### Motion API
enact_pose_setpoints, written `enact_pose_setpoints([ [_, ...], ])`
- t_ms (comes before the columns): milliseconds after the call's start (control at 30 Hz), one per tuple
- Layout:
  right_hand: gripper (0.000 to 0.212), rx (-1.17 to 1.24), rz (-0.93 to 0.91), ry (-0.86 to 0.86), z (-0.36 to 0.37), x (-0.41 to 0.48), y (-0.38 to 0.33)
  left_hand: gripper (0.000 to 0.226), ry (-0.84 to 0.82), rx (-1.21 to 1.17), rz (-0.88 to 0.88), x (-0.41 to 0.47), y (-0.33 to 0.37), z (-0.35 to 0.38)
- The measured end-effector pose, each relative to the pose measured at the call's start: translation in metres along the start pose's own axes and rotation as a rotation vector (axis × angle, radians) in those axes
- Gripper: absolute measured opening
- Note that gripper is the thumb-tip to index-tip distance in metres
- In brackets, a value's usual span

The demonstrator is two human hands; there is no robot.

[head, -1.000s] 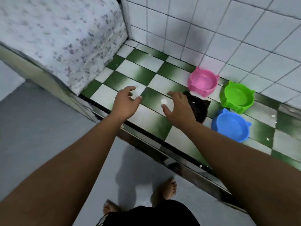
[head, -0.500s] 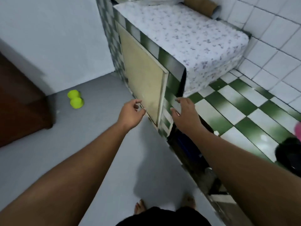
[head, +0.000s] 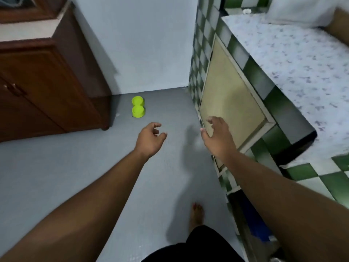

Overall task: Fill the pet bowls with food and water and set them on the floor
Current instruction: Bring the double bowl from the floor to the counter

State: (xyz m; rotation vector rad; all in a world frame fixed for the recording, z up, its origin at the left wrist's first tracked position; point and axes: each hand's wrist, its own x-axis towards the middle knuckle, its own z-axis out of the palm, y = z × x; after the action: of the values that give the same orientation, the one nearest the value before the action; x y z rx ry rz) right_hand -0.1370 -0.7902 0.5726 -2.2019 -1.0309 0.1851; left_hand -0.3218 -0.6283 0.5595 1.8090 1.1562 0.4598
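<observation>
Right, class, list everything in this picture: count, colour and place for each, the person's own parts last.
grey floor: one, grey, middle and left
cabinet: one, brown wood, left
double pet bowl: one, yellow-green, on the grey floor near the cabinet
counter: one, green-and-white tiled, right
panel: one, beige, in the counter's side
cover: one, white with grey flecks, atop the counter
checked floor tiles: green and white, lower right
foot: one, bare, on the grey floor, bottom
left grip: one, empty, fingers loosely curled, above the grey floor
right grip: one, empty, fingers spread, before the panel
</observation>
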Motion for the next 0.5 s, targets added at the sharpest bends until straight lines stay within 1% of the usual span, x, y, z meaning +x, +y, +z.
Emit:
enact_pose_setpoints([
  [133,0.041,0.065,-0.04,-0.088,0.024,0.079,0.002,0.037,0.109,-0.026,-0.093,0.058,-0.002,-0.009],
  [267,0.04,0.127,-0.066,-0.18,0.041,0.155,0.004,0.039,0.207,-0.051,-0.185,0.115,0.003,-0.003],
  [500,0.043,0.112,-0.141,-0.303,0.081,0.288,-0.032,0.042,0.3,-0.127,-0.239,0.227,0.018,-0.01],
])
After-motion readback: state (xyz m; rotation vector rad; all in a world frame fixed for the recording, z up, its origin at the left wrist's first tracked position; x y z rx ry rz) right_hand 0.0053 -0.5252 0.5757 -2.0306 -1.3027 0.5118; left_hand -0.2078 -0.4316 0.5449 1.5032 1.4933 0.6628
